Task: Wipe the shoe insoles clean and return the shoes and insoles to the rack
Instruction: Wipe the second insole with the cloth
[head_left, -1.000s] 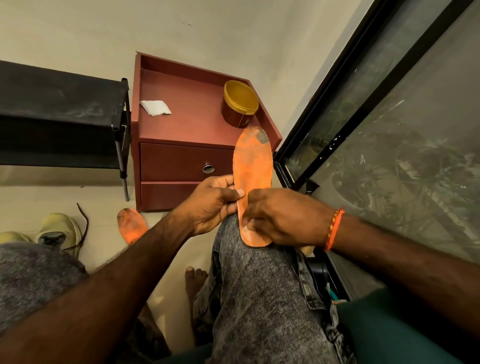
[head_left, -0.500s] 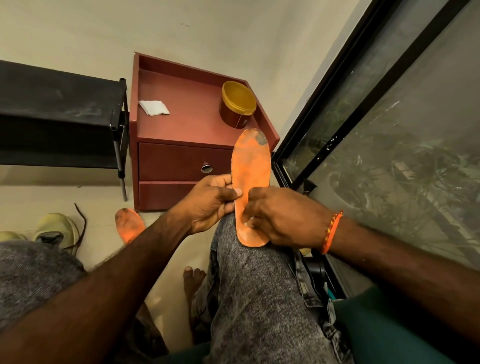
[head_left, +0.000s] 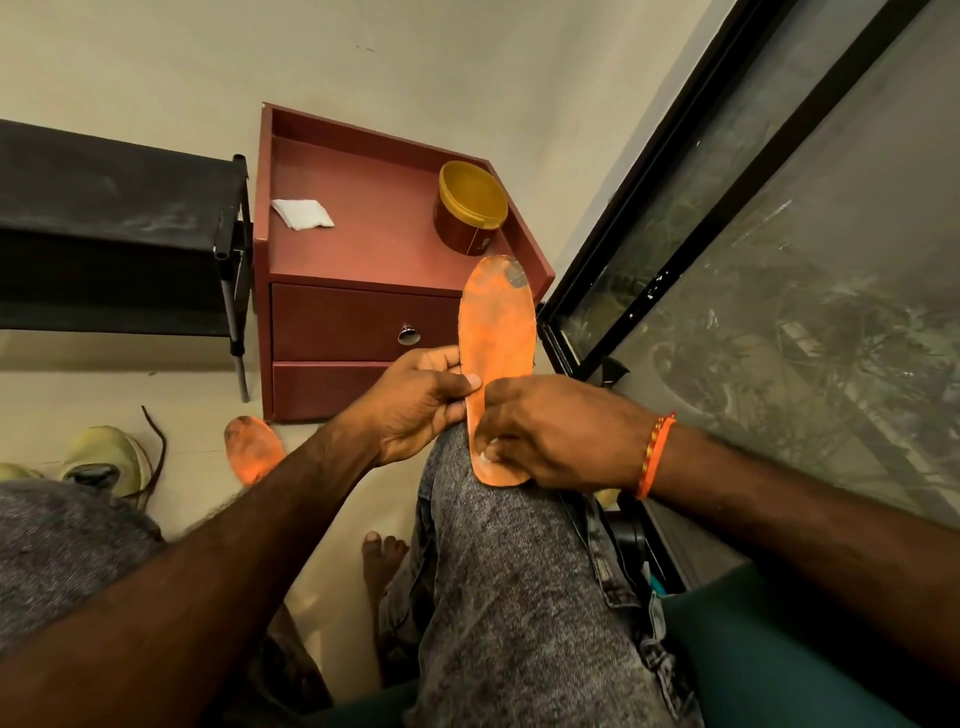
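One orange insole (head_left: 497, 332) upright on the knee, left hand (head_left: 415, 405) pinching its edge, right hand (head_left: 550, 434) gripping its heel with something white, second insole (head_left: 253, 451) on floor, two shoes (head_left: 106, 457), shut yellow-lidded jar (head_left: 470, 213) and folded tissue (head_left: 304, 214) on red cabinet (head_left: 363, 312), black rack (head_left: 114, 228) beside.

The right hand (head_left: 550, 434) covers the worn orange foam insole's (head_left: 498, 332) heel. A forearm hides half the second orange insole (head_left: 252, 449); the pale yellow-green shoe (head_left: 106, 457) runs behind a knee.
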